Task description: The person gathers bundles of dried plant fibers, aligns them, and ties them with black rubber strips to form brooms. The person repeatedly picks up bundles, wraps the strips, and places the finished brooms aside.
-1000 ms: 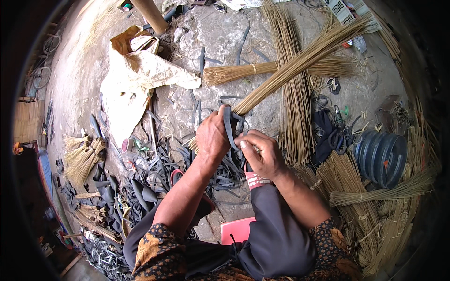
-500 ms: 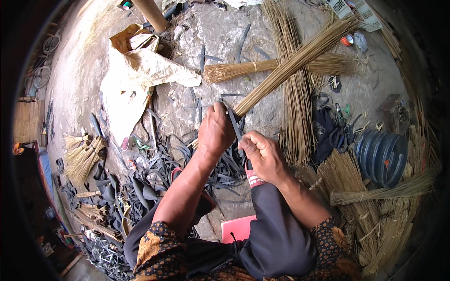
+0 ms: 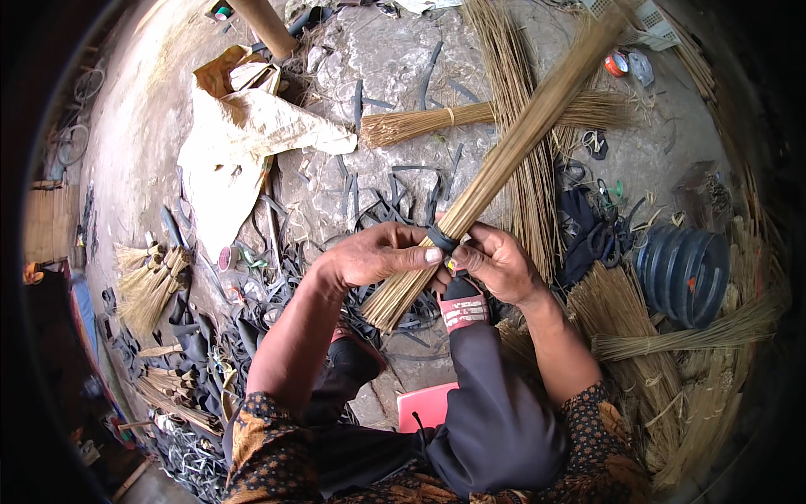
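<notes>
Both hands grip closed on stick bundle (image 3: 504, 164): left hand (image 3: 378, 256) & right hand (image 3: 495, 265) either side of its black band (image 3: 442, 239).

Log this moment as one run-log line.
left hand: grips stick bundle | right hand: pinches black rubber strip wrapped around bundle | nearby: tied broom bundle, rubber strips on ground
</notes>
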Demonstrator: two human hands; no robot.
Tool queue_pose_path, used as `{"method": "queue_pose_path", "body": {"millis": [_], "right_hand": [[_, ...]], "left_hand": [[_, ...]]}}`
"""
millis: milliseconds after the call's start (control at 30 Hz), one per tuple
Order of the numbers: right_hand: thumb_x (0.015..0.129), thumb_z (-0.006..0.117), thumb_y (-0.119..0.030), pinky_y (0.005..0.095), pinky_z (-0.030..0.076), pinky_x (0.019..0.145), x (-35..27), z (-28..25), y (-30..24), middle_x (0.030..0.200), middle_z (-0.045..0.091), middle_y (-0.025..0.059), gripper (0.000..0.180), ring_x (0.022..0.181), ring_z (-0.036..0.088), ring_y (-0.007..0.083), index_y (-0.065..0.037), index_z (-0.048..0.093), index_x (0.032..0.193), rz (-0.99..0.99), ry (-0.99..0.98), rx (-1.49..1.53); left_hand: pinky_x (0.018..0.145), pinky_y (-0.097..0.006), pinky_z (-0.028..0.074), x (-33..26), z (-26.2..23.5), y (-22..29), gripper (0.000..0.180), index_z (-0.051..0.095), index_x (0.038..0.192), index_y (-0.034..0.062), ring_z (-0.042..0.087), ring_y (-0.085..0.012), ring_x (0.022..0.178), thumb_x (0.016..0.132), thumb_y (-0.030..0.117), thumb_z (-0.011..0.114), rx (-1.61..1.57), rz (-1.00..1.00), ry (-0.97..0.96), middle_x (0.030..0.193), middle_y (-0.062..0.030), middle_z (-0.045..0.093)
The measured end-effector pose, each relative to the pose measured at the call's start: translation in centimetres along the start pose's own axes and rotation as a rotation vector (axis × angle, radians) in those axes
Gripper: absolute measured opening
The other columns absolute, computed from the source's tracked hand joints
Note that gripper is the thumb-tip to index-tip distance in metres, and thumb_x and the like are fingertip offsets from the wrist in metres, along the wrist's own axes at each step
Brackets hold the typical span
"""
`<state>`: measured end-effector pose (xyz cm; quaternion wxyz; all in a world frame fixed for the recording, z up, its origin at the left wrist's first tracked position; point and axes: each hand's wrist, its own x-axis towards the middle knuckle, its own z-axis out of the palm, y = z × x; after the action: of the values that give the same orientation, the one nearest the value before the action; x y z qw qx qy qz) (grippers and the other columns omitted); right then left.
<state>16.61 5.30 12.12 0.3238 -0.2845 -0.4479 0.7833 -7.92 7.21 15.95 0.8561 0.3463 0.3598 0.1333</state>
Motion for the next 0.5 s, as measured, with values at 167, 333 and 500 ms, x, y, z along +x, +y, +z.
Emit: {"method": "queue_pose_path", "body": {"millis": [167, 333, 500], "right_hand": [[0.108, 0.061, -0.017, 0.0220, 0.050, 0.075, 0.9, 0.4, -0.3, 0.112, 0.071, 0.0027, 0.036, 0.094, 0.063, 0.0050, 0.001, 0.058, 0.140, -0.007, 0.185, -0.182], [0.107, 0.063, -0.017, 0.0225, 0.051, 0.084, 0.8, 0.0, -0.3, 0.115, 0.073, 0.0046, 0.035, 0.098, 0.066, 0.0057, 0.000, 0.061, 0.137, 0.106, 0.029, -0.001], [0.107, 0.063, -0.016, 0.0249, 0.053, 0.078, 0.7, 0.5, 0.4, 0.107, 0.073, 0.0048, 0.029, 0.091, 0.066, 0.0061, 0.002, 0.062, 0.130, 0.065, 0.090, 0.025]], "left_hand": [[0.065, -0.028, 0.049, 1.5, 4.2, -0.5, 0.030, 0.056, 0.122, 0.0001, 0.057, -0.0083, 0.076, 0.101, 0.015, 0.071, 0.495, 0.181, 0.470, 0.087, 0.0013, 0.063], [0.058, -0.025, 0.050, 2.0, 2.2, -1.8, 0.017, 0.067, 0.106, 0.0026, 0.059, -0.0072, 0.065, 0.095, 0.012, 0.075, 0.217, 0.020, 0.243, 0.079, 0.0030, 0.064], [0.067, -0.030, 0.053, 2.0, 2.0, -2.7, 0.037, 0.060, 0.122, 0.0004, 0.063, -0.0126, 0.077, 0.093, 0.017, 0.077, 0.282, 0.029, 0.260, 0.093, -0.0035, 0.068]]}}
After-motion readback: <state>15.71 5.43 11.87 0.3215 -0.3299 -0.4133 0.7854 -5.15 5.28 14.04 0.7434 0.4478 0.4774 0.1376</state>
